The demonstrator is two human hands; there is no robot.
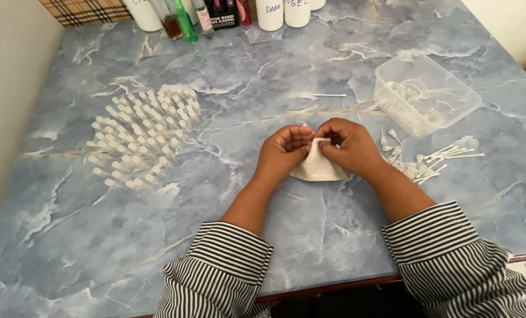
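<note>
Your striped sleeves come in over the near edge of the blue marbled table, and both hands meet just past it, about the middle of the surface. Your left hand and right hand are drawn together, fingertips pinched on the top of a small white cloth — its lower part fans out and rests on the table. Whether anything is wrapped inside the cloth cannot be told.

Toward the left edge lies a wide spread of small white-capped vials, laid in rows. Toward the right edge sits a clear plastic tub with white pieces in it, and loose white sticks and caps lie scattered just beside your right hand. One cotton swab lies alone beyond your hands — bottles line the far edge.
</note>
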